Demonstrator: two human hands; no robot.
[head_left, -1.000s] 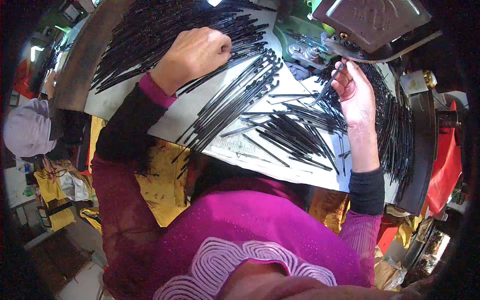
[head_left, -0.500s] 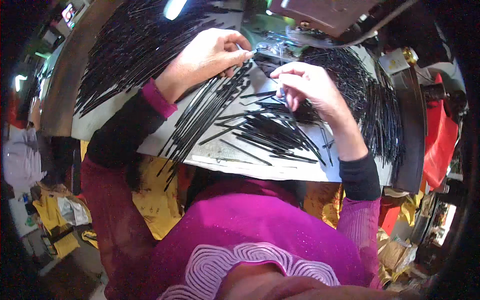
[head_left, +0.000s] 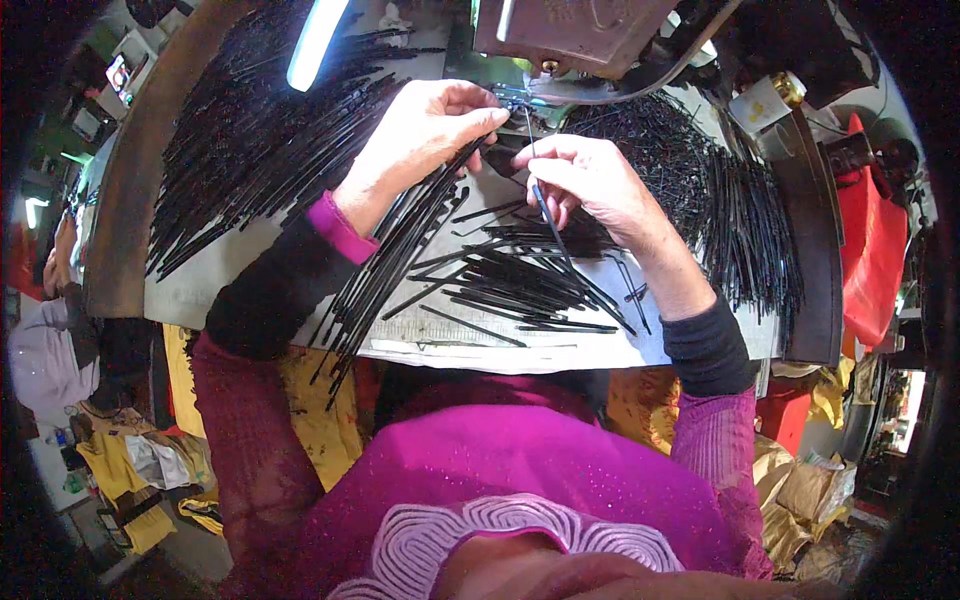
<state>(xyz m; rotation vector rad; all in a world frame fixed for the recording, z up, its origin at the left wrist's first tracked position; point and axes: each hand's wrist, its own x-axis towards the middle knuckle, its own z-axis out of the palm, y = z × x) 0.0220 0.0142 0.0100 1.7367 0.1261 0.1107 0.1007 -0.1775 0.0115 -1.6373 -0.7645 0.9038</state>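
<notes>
My left hand (head_left: 425, 130) is closed at the far middle of the table, its thumb and forefinger pinched together beside a small metal machine part (head_left: 515, 97). Under its palm runs a bundle of thin black rods (head_left: 400, 240), fanning toward me past the table's near edge. My right hand (head_left: 590, 185) is closed too, with a slim dark rod (head_left: 545, 208) between thumb and fingers. The rod's thin upper end points at the machine part, near the left fingertips. Below the right hand lies a loose pile of black rods (head_left: 525, 285) on the pale table (head_left: 400, 335).
Large heaps of black rods cover the left (head_left: 260, 130) and right (head_left: 740, 220) of the table. Above my hands hang a brown machine housing (head_left: 570, 35) and a bright lamp tube (head_left: 318, 45). A jar (head_left: 785, 90) stands far right, and a red bag (head_left: 868, 255) hangs beyond the edge.
The whole view has shifted slightly, showing more of the machine housing and lamp. Both hands stay near the machine part. The rod in my right hand now shows more plainly.
</notes>
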